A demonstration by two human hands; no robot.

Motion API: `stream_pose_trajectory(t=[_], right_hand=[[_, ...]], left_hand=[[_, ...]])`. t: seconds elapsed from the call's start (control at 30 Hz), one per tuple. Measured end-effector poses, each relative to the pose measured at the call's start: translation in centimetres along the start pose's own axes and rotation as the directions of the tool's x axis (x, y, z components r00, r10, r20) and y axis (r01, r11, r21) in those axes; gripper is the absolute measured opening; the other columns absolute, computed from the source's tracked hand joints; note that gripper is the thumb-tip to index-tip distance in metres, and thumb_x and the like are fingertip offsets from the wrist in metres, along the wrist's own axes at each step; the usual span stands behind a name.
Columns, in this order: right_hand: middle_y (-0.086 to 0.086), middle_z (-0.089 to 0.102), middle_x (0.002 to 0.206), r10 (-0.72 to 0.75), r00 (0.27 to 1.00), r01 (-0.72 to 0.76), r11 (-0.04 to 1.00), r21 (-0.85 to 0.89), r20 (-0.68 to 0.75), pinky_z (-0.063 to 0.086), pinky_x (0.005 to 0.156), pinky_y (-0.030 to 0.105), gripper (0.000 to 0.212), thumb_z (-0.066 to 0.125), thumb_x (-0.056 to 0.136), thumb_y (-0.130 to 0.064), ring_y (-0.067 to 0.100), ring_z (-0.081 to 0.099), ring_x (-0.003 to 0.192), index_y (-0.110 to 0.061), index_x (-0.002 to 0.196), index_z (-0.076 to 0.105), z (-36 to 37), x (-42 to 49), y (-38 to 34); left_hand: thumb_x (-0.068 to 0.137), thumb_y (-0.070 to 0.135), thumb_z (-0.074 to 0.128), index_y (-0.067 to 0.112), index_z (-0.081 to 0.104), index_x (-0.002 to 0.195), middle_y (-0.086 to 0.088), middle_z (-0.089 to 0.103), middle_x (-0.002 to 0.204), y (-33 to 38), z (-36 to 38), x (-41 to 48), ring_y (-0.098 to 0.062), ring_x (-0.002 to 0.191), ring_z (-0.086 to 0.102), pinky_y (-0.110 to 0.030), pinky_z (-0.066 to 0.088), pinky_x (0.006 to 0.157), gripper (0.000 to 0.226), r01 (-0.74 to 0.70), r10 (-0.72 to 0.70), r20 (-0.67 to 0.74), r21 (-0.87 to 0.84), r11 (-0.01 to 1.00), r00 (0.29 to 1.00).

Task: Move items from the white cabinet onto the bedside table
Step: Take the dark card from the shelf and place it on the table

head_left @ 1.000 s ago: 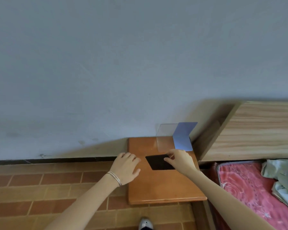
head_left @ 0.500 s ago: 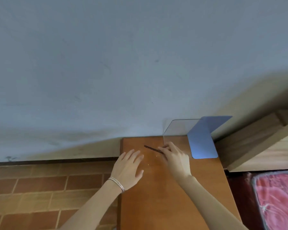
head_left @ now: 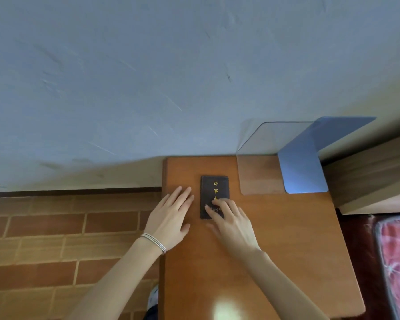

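Small dark gold-lettered booklet (head_left: 214, 190), flat on orange-brown wooden desk (head_left: 275, 250); right hand (head_left: 231, 224) fingers (head_left: 217, 207) extended, pressing it; left hand (head_left: 171, 218) flat alongside, empty; risk: drags askew if lifted carelessly

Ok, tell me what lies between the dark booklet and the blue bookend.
In the head view: right of the dark booklet, a strip of bare bedside table, then the flat base of the clear bookend, right next to the blue bookend.
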State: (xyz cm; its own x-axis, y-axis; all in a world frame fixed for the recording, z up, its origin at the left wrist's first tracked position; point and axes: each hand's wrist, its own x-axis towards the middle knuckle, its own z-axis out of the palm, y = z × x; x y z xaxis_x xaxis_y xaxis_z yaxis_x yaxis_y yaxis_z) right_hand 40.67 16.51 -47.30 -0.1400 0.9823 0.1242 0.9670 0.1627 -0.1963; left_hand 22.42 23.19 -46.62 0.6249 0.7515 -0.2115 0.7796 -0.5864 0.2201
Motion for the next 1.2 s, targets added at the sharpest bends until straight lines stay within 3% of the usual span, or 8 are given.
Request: stream_pose_trajectory(t=[0.1, 0.2, 0.3, 0.37, 0.57, 1.2], right_hand=[[0.010, 0.063, 0.114, 0.033, 0.999, -0.033, 0.999, 0.024, 0.018, 0.055, 0.070, 0.031, 0.043, 0.080, 0.069, -0.026, 0.023, 0.059, 0.109, -0.015, 0.109, 0.068, -0.1, 0.2, 0.9], [0.012, 0.058, 0.123, 0.074, 0.996, -0.077, 0.995, 0.066, 0.043, 0.056, 0.070, 0.033, 0.045, 0.077, 0.073, -0.022, 0.025, 0.057, 0.114, -0.014, 0.116, 0.064, -0.1, 0.9, 2.3], [0.011, 0.058, 0.123, 0.049, 0.998, -0.051, 0.998, 0.030, 0.042, 0.050, 0.088, 0.044, 0.045, 0.076, 0.074, -0.021, 0.027, 0.056, 0.115, -0.014, 0.116, 0.064, -0.1, 1.7, 3.5], [0.011, 0.057, 0.126, 0.014, 0.998, -0.014, 1.000, -0.001, 0.063, 0.040, 0.098, 0.055, 0.046, 0.076, 0.074, -0.022, 0.026, 0.054, 0.118, -0.015, 0.118, 0.062, -0.1, 2.1, 4.3], [0.007, 0.045, 0.139, 0.049, 0.985, -0.060, 0.996, 0.060, 0.167, 0.027, 0.099, 0.069, 0.045, 0.064, 0.086, -0.023, 0.021, 0.044, 0.128, -0.020, 0.129, 0.053, -0.2, 2.8, 5.5], [-0.002, 0.014, 0.153, 0.100, 0.945, -0.142, 0.983, 0.115, 0.310, -0.001, 0.110, 0.062, 0.050, 0.041, 0.097, -0.031, 0.012, 0.008, 0.142, -0.028, 0.145, 0.026, -0.7, 2.9, 5.3]], left_hand=[[0.066, 0.043, 0.080, 0.014, 0.053, 0.134, -0.004, 0.040, 0.147, 0.5, -0.2, 0.6, -0.022, 0.135, 0.038, -0.031, 0.029, 0.101, 0.079, 0.016, -0.015, 0.029, -0.018, 1.000, 0.999], [0.087, 0.049, 0.058, 0.018, 0.019, 0.150, 0.000, 0.003, 0.159, 1.0, -0.1, 1.6, -0.017, 0.145, 0.002, -0.028, 0.013, 0.111, 0.080, -0.029, 0.030, 0.035, -0.029, 0.999, 0.999], [0.089, 0.052, 0.053, 0.019, 0.006, 0.151, 0.001, -0.010, 0.158, 1.1, -0.6, 3.0, -0.016, 0.144, -0.010, -0.029, 0.008, 0.114, 0.085, -0.033, 0.034, 0.072, -0.023, 0.999, 0.997], [0.088, 0.052, 0.056, 0.019, 0.006, 0.151, 0.000, -0.011, 0.158, 1.1, -0.7, 3.9, -0.016, 0.144, -0.010, -0.030, 0.008, 0.115, 0.087, -0.025, 0.027, 0.090, -0.026, 0.999, 0.996], [0.087, 0.049, 0.058, 0.022, 0.006, 0.151, 0.002, -0.011, 0.158, 1.2, -0.6, 4.5, -0.016, 0.144, -0.011, -0.031, 0.009, 0.115, 0.087, -0.004, 0.008, 0.118, -0.031, 1.000, 0.993], [0.083, 0.051, 0.062, 0.027, 0.011, 0.151, 0.007, -0.005, 0.159, 1.5, -1.5, 4.7, -0.012, 0.144, -0.005, -0.029, 0.030, 0.108, 0.088, 0.037, -0.034, 0.158, -0.013, 0.999, 0.987]])
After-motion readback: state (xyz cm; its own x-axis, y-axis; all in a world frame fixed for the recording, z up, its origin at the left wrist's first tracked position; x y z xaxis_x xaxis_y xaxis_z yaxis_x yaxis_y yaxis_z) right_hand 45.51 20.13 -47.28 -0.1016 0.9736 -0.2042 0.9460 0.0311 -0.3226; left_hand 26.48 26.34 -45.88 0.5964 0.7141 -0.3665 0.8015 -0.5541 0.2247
